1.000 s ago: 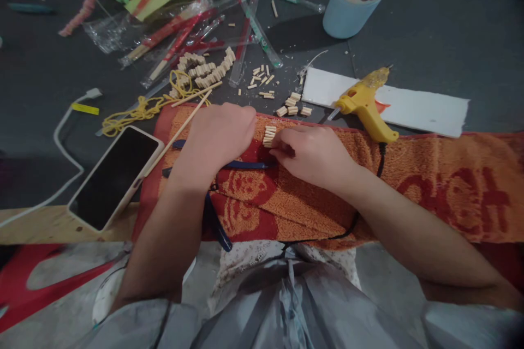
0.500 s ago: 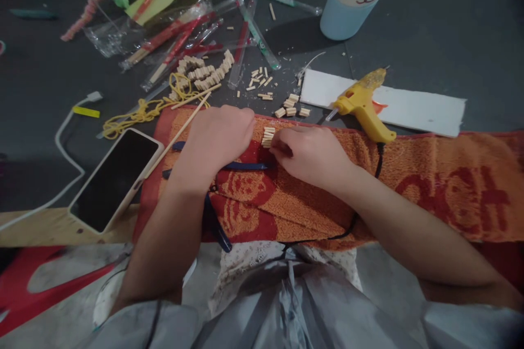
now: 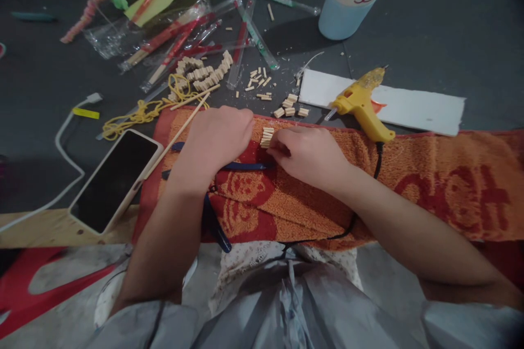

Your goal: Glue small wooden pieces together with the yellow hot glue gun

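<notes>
A small row of short wooden stick pieces [image 3: 267, 136] lies on the orange-and-red towel [image 3: 303, 202] between my hands. Curled at the right end of that row is my right hand [image 3: 309, 154], its fingertips against the pieces; whether it pinches one is hidden. My left hand [image 3: 221, 133] rests on the towel left of the row, fingers bent under and mostly out of sight. A blue-handled tool [image 3: 248, 166] lies partly beneath my left hand and forearm, its kind covered. Behind the row sit small bundles of stick pieces [image 3: 290, 112] and several loose pieces [image 3: 257, 79].
A yellow glue gun [image 3: 360, 101] rests on a white board [image 3: 421, 109] to the right. On the left are a phone [image 3: 117, 180], yellow cord [image 3: 141, 112] and a white cable [image 3: 61, 136]. Wrapped chopsticks [image 3: 176, 38], joined stick pieces [image 3: 204, 73] and a bottle [image 3: 347, 2] stand farther back.
The view shifts very slightly. My right fingers move a little at the row's end; my left hand stays in place.
</notes>
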Tool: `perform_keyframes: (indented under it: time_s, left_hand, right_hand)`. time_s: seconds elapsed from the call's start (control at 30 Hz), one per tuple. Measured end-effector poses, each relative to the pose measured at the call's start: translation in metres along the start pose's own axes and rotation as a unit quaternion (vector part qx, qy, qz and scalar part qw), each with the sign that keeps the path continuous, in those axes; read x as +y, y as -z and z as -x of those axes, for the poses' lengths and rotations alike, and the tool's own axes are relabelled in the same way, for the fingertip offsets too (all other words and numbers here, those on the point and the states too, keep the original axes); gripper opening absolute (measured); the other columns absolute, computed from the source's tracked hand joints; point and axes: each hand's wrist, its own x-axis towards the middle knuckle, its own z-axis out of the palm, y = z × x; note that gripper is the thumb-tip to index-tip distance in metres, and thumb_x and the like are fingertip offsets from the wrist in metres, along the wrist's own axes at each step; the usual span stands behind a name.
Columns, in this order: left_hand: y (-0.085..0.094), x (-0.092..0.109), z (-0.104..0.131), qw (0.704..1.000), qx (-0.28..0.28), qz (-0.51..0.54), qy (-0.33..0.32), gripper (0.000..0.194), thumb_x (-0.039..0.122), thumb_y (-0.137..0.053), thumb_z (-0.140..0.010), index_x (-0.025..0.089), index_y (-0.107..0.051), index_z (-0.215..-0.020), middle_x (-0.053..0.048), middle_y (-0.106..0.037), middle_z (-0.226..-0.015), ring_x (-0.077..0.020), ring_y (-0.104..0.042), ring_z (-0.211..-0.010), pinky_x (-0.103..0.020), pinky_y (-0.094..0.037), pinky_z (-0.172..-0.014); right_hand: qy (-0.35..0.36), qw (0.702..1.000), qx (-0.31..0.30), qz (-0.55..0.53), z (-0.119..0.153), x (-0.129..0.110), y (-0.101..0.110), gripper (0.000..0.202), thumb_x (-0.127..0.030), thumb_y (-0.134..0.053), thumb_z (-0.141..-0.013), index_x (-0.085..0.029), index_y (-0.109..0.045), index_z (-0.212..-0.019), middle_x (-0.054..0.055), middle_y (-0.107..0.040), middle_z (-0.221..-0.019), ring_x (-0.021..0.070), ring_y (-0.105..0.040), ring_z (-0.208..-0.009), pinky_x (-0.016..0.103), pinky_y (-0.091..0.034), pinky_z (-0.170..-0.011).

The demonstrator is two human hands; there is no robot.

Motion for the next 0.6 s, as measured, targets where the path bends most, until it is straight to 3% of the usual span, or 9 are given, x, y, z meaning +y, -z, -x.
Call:
perform_keyframes:
  time_s: [0.27,0.6]
  left_hand:
    - [0.001,0.000,-0.001,1.000,-0.006,-0.003,0.000,0.037,0.029,-0.035,-0.093,0.017,-0.069,-0.100,-0.011,-0.073,-0.090,-0.0233,-0.067,-0.085,-0.033,-0.046,-0.073]
    - [0.002,-0.002,0.001,1.000,0.000,0.012,-0.006,0.036,0.033,-0.037,-0.092,0.020,-0.070,-0.095,-0.010,-0.073,-0.088,-0.0232,-0.066,-0.086,-0.032,-0.045,-0.073]
  right_hand:
    - [-0.017,1.000,-0.015,0.007,0.000,0.003,0.007,0.021,-0.028,-0.055,-0.088,-0.014,-0.070,-0.086,0.010,-0.075,-0.084,0.0227,-0.065,-0.074,0.031,-0.032,-0.058]
    - [0.039,0.999,-0.029,0.000,0.004,0.003,0.009,0.027,-0.019,-0.050,-0.087,-0.017,-0.074,-0.076,0.007,-0.076,-0.083,0.0202,-0.066,-0.075,0.030,-0.036,-0.061]
